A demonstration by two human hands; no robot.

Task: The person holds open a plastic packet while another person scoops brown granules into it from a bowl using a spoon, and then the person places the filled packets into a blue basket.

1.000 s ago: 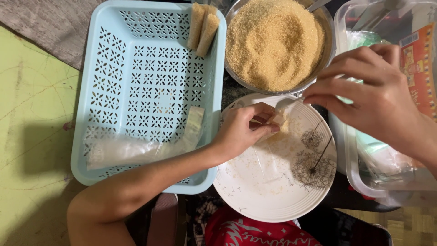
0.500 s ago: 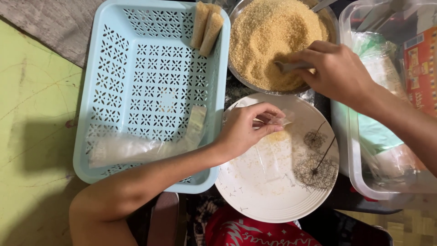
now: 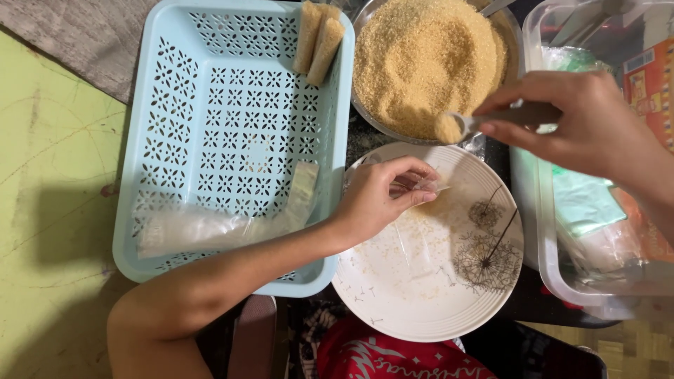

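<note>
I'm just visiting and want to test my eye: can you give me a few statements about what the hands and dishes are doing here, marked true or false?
1. The right hand holds a spoon heaped with brown grains. True.
2. The spoon is over the blue basket. False: it is at the near rim of the metal bowl, above the white plate.
3. The left hand pinches a small clear plastic bag over the plate. True.
4. The basket is empty. False: two filled brown packs lean in its far corner and clear plastic bags lie near its front.
5. The metal bowl is nearly empty. False: it is heaped with brown grains.
</note>
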